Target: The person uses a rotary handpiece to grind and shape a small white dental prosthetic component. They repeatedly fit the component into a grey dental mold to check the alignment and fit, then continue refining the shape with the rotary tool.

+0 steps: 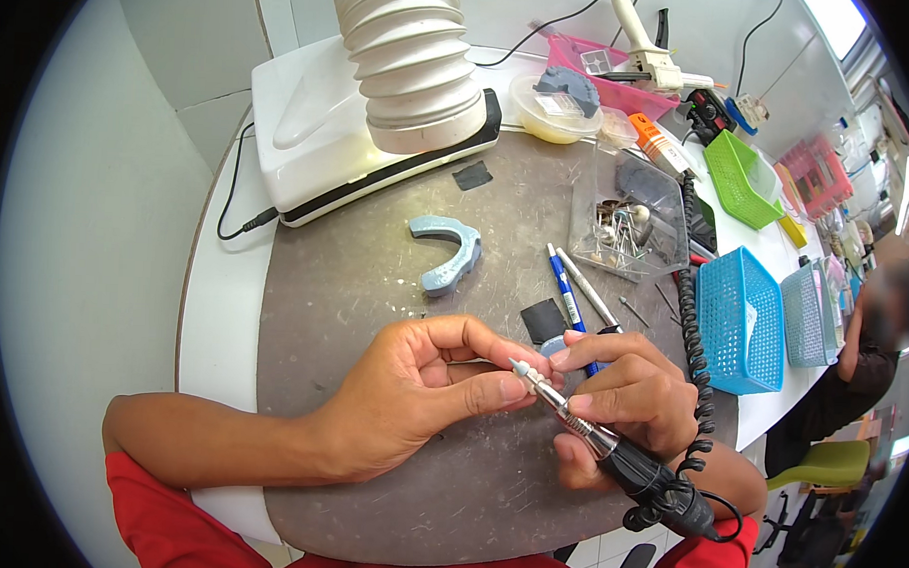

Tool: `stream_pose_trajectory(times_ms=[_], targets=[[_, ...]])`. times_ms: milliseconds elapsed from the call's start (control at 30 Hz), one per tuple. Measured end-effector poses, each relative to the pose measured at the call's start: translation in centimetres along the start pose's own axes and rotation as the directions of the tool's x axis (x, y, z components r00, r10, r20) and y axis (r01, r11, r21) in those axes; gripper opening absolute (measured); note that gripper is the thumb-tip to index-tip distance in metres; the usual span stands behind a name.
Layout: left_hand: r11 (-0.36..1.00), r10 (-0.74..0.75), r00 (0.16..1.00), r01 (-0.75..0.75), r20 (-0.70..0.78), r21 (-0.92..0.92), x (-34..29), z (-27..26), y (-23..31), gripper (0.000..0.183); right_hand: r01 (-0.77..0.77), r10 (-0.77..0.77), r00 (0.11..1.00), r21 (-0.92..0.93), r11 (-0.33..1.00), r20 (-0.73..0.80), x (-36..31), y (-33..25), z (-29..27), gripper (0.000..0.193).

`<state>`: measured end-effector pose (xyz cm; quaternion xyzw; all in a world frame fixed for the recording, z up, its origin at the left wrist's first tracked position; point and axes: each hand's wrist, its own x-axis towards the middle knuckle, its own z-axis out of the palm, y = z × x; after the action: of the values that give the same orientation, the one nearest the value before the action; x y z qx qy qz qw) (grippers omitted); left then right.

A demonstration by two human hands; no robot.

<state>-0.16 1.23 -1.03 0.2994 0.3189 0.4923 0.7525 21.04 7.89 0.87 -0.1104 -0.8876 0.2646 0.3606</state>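
"What took up the most space?"

"A grey-brown work mat, its near edge curving by the person's body. A white machine stood along its far left."

"And the hands?"

"The left hand was bent, thumb and fingertips pinched together. The right hand curled its fingers round a black-and-silver handpiece."

"Where was the handpiece, and how did it lie?"

"Above the near right of the mat. Its long axis slanted: the black end toward the near right, the narrow end pointing away and leftward, at the left fingertips."

"Was there room?"

"Bare mat lay between the forearms and left of a pale-blue arch. On the right, a coiled cord and the mat's edge were near."

"The smallest thing?"

"In the left pinch, a pale piece, too small to identify."
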Motion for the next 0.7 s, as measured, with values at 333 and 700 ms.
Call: stream_pose_trajectory(times_ms=[333, 700], targets=[[1.0, -0.006, 1.0, 0.007, -0.024, 0.008, -0.1, 0.0, 0.1, 0.018, -0.118, 0.127, 0.981, 0.07, 0.991, -0.147, -0.1, 0.2, 0.9, 0.025], [1.0, -0.018, 0.999, 0.018, -0.035, -0.017, -0.2, 0.2, 0.2, 0.015, -0.103, 0.115, 0.979, 0.074, 0.992, -0.171, -0.1, 0.4, 0.9, 0.027]])
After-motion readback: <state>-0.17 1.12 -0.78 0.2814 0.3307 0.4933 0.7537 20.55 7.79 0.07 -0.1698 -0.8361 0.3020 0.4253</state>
